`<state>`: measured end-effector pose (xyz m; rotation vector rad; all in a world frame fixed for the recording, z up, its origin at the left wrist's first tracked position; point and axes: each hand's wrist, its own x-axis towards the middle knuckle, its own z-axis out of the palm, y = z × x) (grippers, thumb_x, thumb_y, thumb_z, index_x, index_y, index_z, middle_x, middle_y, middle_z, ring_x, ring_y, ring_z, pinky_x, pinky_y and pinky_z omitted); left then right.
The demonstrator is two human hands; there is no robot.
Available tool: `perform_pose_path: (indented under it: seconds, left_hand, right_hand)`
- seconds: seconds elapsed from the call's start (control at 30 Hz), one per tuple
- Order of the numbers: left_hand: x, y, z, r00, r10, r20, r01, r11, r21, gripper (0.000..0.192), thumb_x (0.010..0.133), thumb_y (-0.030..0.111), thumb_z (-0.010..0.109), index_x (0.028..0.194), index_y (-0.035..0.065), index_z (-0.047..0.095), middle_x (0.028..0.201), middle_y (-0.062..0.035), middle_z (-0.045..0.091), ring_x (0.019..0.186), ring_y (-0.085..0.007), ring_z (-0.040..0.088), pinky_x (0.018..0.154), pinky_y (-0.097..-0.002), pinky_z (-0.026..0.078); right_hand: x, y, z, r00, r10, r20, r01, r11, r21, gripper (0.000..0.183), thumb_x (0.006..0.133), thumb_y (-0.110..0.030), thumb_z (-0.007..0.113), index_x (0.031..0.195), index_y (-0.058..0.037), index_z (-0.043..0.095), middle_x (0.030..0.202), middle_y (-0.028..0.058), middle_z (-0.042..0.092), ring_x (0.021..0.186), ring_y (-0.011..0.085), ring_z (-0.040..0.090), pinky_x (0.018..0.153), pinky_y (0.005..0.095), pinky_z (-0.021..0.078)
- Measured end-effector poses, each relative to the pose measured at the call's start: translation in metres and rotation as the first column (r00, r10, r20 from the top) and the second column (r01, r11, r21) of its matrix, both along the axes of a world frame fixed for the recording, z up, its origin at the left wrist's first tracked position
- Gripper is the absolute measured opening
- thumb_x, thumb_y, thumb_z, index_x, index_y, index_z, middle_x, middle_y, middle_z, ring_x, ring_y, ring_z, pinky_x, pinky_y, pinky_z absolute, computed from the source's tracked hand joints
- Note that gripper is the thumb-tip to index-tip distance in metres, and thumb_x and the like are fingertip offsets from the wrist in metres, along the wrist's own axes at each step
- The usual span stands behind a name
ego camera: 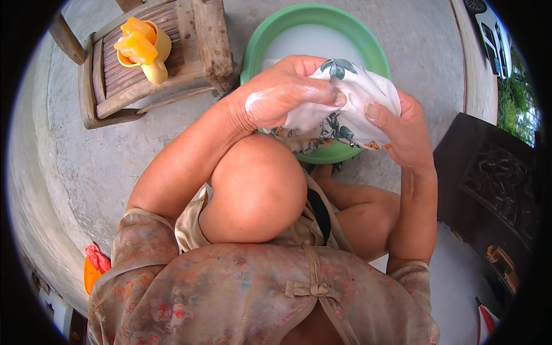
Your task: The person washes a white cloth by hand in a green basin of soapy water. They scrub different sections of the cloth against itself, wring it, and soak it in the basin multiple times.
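A white cloth [317,114] printed with dark green leaves and orange flowers is stretched between my two hands. My left hand [284,88] grips its left side, the thumb pressed on top and whitish suds on the wrist. On the opposite side, my right hand [409,127] pinches the cloth under its thumb, fingers behind it and partly hidden. Both thumbs point toward each other near the cloth's middle. Below the cloth stands a round green plastic basin [254,47] holding cloudy whitish water [310,43]. The cloth and my hands cover part of the basin.
A wooden chair [215,47] stands left of the basin. On its slatted seat is a yellow handled cup [161,47] with a yellow-orange object [137,45] in it. At right are a dark carved panel [496,177] and a parked car [491,41]. The floor [414,39] is concrete.
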<state>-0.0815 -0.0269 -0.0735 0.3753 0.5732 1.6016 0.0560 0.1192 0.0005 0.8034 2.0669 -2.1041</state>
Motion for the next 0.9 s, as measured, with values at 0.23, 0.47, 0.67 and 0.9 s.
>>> perform_pose_path:
  seconds: [0.23, 0.47, 0.67, 0.9]
  left_hand:
    - [0.0, 0.0, 0.0, 1.0, -0.015, -0.002, 0.015, 1.0, -0.017, 0.031, 0.08, 0.003, 0.062, 0.11, -0.0003, 0.06, 0.098, -0.0065, 0.066, 0.085, -0.0108, 0.063, 0.077, -0.0252, 0.05]
    - [0.002, 0.002, -0.002, 1.0, -0.023, -0.017, 0.022, 0.999, -0.036, 0.031, 0.08, 0.004, 0.063, 0.111, -0.0003, 0.06, 0.098, -0.0062, 0.066, 0.084, -0.01, 0.063, 0.076, -0.0242, 0.051]
    - [0.002, 0.003, 0.002, 0.998, -0.017, -0.057, 0.014, 0.999, -0.05, 0.027, 0.081, 0.005, 0.065, 0.107, 0.001, 0.061, 0.097, -0.0043, 0.066, 0.084, -0.0095, 0.062, 0.076, -0.0246, 0.05]
    - [0.003, 0.005, 0.003, 1.0, 0.019, -0.015, -0.019, 1.0, 0.006, 0.022, 0.083, 0.01, 0.066, 0.104, 0.0018, 0.062, 0.096, -0.0024, 0.065, 0.086, -0.0095, 0.061, 0.076, -0.0242, 0.049]
  right_hand:
    - [-0.002, -0.006, 0.005, 0.998, -0.06, 0.022, 0.059, 0.997, 0.058, 0.033, 0.082, -0.006, 0.066, 0.113, 0.0031, 0.061, 0.097, 0.0063, 0.066, 0.084, 0.0106, 0.062, 0.073, 0.025, 0.0515]
    - [-0.002, -0.008, 0.003, 0.995, -0.087, -0.044, 0.09, 0.994, 0.069, 0.031, 0.083, -0.003, 0.062, 0.113, 0.0032, 0.06, 0.098, 0.006, 0.066, 0.084, 0.0097, 0.062, 0.073, 0.0249, 0.0514]
    - [-0.003, -0.026, 0.0, 0.98, -0.169, -0.109, 0.188, 0.963, 0.195, 0.029, 0.081, -0.001, 0.06, 0.11, 0.0014, 0.058, 0.088, 0.0057, 0.066, 0.075, 0.0134, 0.062, 0.066, 0.0283, 0.0497]
    - [-0.004, -0.034, -0.003, 0.971, 0.215, -0.103, -0.063, 0.647, 0.76, 0.022, 0.071, 0.0, 0.062, 0.091, 0.001, 0.052, 0.074, 0.016, 0.057, 0.064, 0.0343, 0.056, 0.058, 0.0372, 0.0457]
